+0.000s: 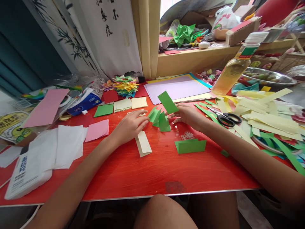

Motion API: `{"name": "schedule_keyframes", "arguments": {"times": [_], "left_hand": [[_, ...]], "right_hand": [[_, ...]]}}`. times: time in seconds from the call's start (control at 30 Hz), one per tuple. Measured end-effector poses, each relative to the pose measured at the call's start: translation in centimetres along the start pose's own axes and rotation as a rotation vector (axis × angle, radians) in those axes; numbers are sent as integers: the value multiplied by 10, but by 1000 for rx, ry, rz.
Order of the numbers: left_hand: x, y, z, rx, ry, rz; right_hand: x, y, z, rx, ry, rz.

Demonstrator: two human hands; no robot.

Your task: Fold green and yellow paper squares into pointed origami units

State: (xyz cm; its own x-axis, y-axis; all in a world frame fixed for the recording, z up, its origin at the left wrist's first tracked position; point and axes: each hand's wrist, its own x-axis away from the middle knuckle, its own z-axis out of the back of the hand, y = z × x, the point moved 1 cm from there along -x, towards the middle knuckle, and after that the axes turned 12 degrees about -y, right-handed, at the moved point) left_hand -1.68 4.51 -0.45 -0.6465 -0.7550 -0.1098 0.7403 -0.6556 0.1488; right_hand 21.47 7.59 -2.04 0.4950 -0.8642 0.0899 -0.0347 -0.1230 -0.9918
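Observation:
My left hand [130, 125] is low over the table, fingers stretched to the right and slightly apart, their tips at the edge of a cluster of folded green paper pieces [156, 117]. A folded cream paper strip [143, 144] lies just below it, and another cream piece is partly hidden behind its fingers. On the other side of the cluster, my right hand [187, 116] grips a green paper rectangle [167, 101], raised and tilted, by its lower right end. Nearer me lies a creased green strip [190, 146], with small clear bits [187, 136] behind it.
Black-handled scissors [228, 119] and heaped paper strips [271, 114] lie right. A bottle [234, 68] stands behind them. Purple sheets [176, 88] and a stack of folded colored paper [125, 86] are at the back. Pink squares [97, 130] and white sheets [69, 146] lie left.

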Motion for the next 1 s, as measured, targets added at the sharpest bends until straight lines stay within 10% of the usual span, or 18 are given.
{"name": "schedule_keyframes", "arguments": {"times": [0.17,0.67,1.0], "left_hand": [[2,11,12,167,188,39],[3,33,14,477,130,194],[6,16,19,690,445,458]], "right_hand": [[7,-8,-9,101,12,81],[29,-15,-54,1141,144,328],[44,-51,-16,1280,-438,-214]]}}
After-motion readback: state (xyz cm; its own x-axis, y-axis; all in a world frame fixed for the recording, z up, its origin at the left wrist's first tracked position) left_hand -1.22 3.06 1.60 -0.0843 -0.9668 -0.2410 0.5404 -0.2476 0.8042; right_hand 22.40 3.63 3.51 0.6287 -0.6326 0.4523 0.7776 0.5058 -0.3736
